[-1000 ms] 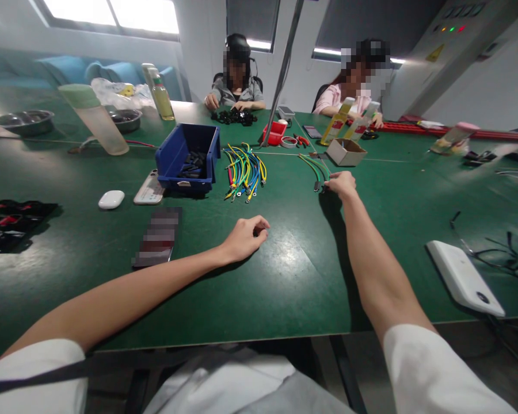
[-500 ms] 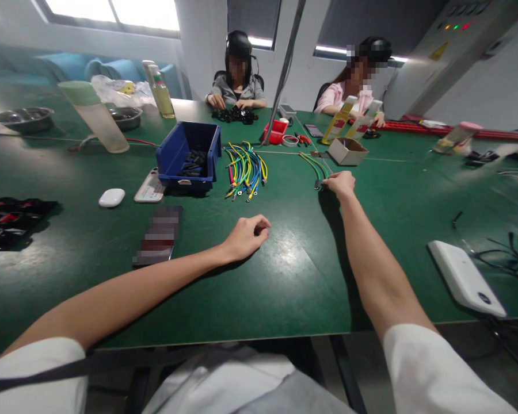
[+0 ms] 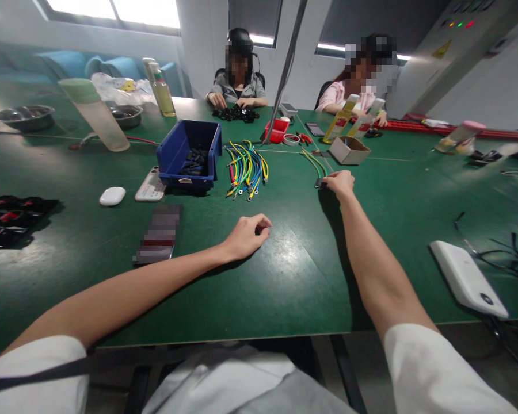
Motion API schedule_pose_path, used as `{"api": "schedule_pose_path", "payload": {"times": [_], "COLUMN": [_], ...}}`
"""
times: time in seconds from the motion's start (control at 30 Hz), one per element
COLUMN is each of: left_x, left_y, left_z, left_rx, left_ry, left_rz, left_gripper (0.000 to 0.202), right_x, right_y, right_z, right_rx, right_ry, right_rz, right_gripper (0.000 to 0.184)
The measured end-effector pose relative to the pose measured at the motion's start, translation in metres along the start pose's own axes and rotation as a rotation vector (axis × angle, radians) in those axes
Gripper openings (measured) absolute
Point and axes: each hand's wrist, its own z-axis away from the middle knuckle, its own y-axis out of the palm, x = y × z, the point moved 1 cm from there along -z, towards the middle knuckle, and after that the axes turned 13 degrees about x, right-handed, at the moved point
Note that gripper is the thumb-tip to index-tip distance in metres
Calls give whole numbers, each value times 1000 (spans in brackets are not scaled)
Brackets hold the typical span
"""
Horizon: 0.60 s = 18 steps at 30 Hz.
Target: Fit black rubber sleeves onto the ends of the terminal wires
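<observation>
Far left edge, black-and-red trays lie flat on the green surface, with a steel bowl well behind them. Next, a white oval case lies near a light-coloured phone, and a translucent bottle with a green cap stands tilted further back. A dark phone lies flat, nearer the person. A blue bin sits just beside the light phone, with black parts inside. The left hand rests on the surface near centre, fingers curled in, thumb against the fingertips; cannot tell if anything is inside it. Beyond it and apart from it, a bundle of coloured wires in yellow, green, blue and red lies fanned out just right of the bin. A red tray sits further back by a slanted metal pole. The right arm is stretched forward; the right hand is pressed together, pinching the near end of the green-yellow wires, which lie on the surface and run away toward the far side, well right of the coloured bundle. A small open cardboard box sits just behind the right hand. Near the right edge, a white flat device lies on the surface, with thin black cables beside it. Two co-workers sit at the far side, hands on the surface.
</observation>
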Motion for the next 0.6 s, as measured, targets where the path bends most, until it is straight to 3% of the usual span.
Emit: {"api": "schedule_pose_path", "payload": {"times": [0.1,0.27,0.6], "left_x": [0,0,-2], "left_y": [0,0,-1], "left_z": [0,0,1], "left_rx": [3,7,20], "left_ry": [0,5,-3], "left_rz": [6,11,-11], "left_gripper": [11,11,11], "right_x": [5,9,6], "right_y": [2,7,5], "right_z": [3,6,-4], "right_rx": [-61,-61,24], "right_ry": [83,50,40], "right_rz": [-3,50,52], "right_gripper": [33,39,23]}}
